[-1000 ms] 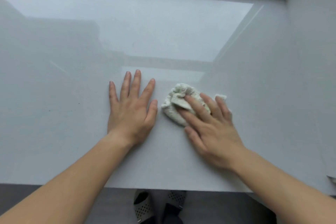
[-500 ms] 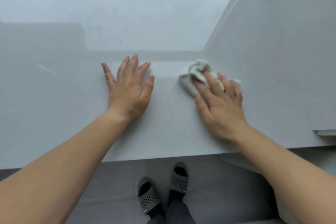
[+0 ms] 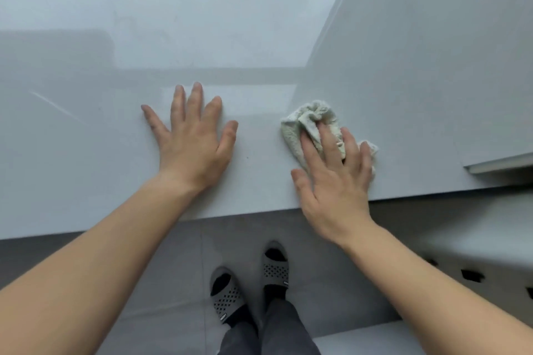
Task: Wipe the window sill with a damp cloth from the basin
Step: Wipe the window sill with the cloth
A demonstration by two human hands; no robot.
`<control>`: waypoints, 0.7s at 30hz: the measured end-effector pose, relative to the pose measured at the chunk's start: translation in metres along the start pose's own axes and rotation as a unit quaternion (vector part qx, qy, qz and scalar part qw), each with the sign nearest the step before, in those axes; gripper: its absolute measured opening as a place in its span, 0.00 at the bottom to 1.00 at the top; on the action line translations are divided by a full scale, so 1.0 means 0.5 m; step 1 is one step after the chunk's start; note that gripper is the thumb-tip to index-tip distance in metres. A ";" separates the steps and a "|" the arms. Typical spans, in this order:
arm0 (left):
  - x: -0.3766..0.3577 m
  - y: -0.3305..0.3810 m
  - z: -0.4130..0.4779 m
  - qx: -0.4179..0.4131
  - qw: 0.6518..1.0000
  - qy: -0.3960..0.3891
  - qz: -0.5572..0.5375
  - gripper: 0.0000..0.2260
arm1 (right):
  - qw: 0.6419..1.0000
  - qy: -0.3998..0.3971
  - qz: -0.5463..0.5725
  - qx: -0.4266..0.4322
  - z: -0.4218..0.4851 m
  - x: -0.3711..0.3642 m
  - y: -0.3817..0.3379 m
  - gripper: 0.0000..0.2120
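A crumpled pale cloth (image 3: 305, 124) lies on the glossy white window sill (image 3: 86, 158), right of centre near the front edge. My right hand (image 3: 334, 179) presses flat on the cloth, fingers spread over it, covering its near part. My left hand (image 3: 193, 141) rests flat on the bare sill to the left of the cloth, fingers apart, holding nothing. The basin is out of view.
A white side wall (image 3: 447, 52) bounds the sill on the right, ending at a ledge (image 3: 499, 166). Below the sill's front edge are the grey tiled floor (image 3: 161, 282), my feet in grey perforated slippers (image 3: 227, 294), and a white perforated object (image 3: 473, 274) at lower right.
My right hand has slid the cloth to the right along the sill and closer to its front edge. My view has tilted down, so the window frame is gone and my feet show.
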State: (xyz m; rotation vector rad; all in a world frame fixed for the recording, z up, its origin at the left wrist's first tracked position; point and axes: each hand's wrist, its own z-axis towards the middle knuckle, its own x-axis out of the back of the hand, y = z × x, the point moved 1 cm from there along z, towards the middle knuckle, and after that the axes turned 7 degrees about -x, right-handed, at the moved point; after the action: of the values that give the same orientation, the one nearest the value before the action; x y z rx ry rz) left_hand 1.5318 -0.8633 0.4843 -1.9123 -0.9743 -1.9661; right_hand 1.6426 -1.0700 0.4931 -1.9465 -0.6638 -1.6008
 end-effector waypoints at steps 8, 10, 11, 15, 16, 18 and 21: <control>-0.006 0.100 0.082 -0.045 0.996 0.022 -0.079 0.25 | 0.996 -0.033 -0.053 0.056 0.056 0.018 0.166 0.28; -0.021 0.120 0.099 -0.019 0.998 -0.002 -0.054 0.25 | 0.998 -0.029 -0.013 -0.047 0.089 0.029 0.176 0.31; -0.028 0.126 0.100 -0.014 1.000 -0.009 -0.023 0.26 | 0.998 -0.023 -0.002 -0.060 0.084 0.031 0.162 0.31; -0.034 0.128 0.099 -0.009 1.000 -0.003 0.013 0.27 | 0.990 -0.045 -0.017 0.129 -0.013 0.019 0.118 0.29; -0.034 0.128 0.099 -0.010 1.000 -0.005 0.019 0.27 | 0.982 -0.056 -0.034 0.175 -0.003 0.022 0.138 0.28; -0.033 0.130 0.099 -0.009 0.999 -0.013 0.030 0.27 | 0.982 -0.050 -0.058 0.173 0.075 0.031 0.187 0.27; -0.032 0.131 0.097 -0.006 0.999 -0.016 0.029 0.28 | 1.000 -0.021 0.001 -0.016 0.223 0.053 0.210 0.29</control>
State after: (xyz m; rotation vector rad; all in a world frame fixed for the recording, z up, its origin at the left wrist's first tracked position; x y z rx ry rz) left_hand 1.6110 -0.8880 0.4851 -1.9612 -0.9072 -1.9193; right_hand 1.7982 -1.0717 0.4921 -2.0083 -0.6552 -1.5826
